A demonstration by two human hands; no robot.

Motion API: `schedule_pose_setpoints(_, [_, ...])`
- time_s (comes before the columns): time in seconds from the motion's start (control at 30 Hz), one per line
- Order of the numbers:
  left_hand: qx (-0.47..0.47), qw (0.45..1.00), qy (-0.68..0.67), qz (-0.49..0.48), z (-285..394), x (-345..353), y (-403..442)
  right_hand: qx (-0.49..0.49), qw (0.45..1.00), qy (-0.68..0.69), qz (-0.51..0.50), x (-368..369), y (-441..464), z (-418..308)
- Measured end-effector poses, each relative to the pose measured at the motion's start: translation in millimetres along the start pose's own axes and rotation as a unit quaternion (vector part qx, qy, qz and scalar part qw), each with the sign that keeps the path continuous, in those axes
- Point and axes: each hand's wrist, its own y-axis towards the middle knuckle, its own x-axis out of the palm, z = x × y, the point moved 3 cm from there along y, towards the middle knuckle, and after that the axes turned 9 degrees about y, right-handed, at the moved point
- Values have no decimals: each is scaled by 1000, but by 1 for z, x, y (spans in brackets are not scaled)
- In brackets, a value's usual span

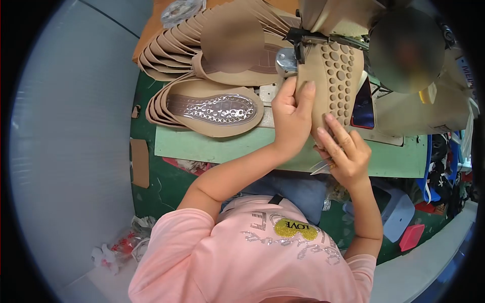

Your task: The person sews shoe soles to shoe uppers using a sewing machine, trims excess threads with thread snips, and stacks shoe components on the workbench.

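Note:
My left hand [295,113] grips the left edge of a tan insole [317,76] dotted with raised round bumps, its thumb on top. The far end of this insole lies under the head of a sewing machine [336,17]. My right hand [346,151] rests its fingertips on the insole's near end, and small scissors [320,166] stick out from beneath its fingers. Left of my hands lies a short stack of tan insoles [242,121], the top one with a shiny patterned pad. A larger fanned pile of insoles [166,53] sits behind it.
The pale green work board [212,146] runs along the front edge. A dark phone-like object [362,108] lies right of the insole. Farther right are a blue-grey container [399,214] and a pink tray [411,237] below the board. A plastic bag [182,11] lies at the back left.

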Motion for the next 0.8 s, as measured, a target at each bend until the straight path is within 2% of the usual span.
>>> schedule_pose_setpoints(0.07, [12, 1000, 12, -14, 3, 0, 1, 0, 1000, 1, 15, 0, 0, 4])
schedule_pose_setpoints(0.17, [0, 975, 174, -136, 11, -25, -1, 17, 1000, 16, 13, -6, -6, 5])
schedule_pose_setpoints(0.2, [71, 947, 267, -165, 14, -39, 0, 29, 999, 34, 22, -9, -10, 5])
schedule_pose_setpoints(0.27, [210, 846, 444, -208, 17, -77, 8, 55, 996, 42, 55, -15, -25, 8])
schedule_pose_setpoints(0.33, [346, 673, 621, -203, 36, -112, 20, 92, 991, 22, 100, -19, -51, 12])
schedule_pose_setpoints(0.4, [336, 538, 747, -200, 49, -141, 38, 119, 991, -10, 56, -13, -77, 17])
schedule_pose_setpoints(0.47, [319, 431, 820, -202, 50, -167, 57, 140, 990, -10, 12, -2, -95, 14])
schedule_pose_setpoints(0.5, [388, 419, 800, -184, 54, -170, 65, 151, 988, 6, -9, 6, -102, 10])
schedule_pose_setpoints(0.6, [393, 358, 799, -282, 52, -177, 94, 179, 983, 25, -19, 24, -120, 3])
schedule_pose_setpoints(0.63, [396, 358, 783, -318, 54, -174, 107, 185, 982, 24, -12, 29, -123, 4])
schedule_pose_setpoints(0.73, [422, 373, 775, -285, 110, -143, 139, 169, 985, -2, 23, 33, -126, 5])
schedule_pose_setpoints(0.8, [397, 443, 760, -261, 149, -117, 169, 168, 984, -27, 44, 37, -128, 4])
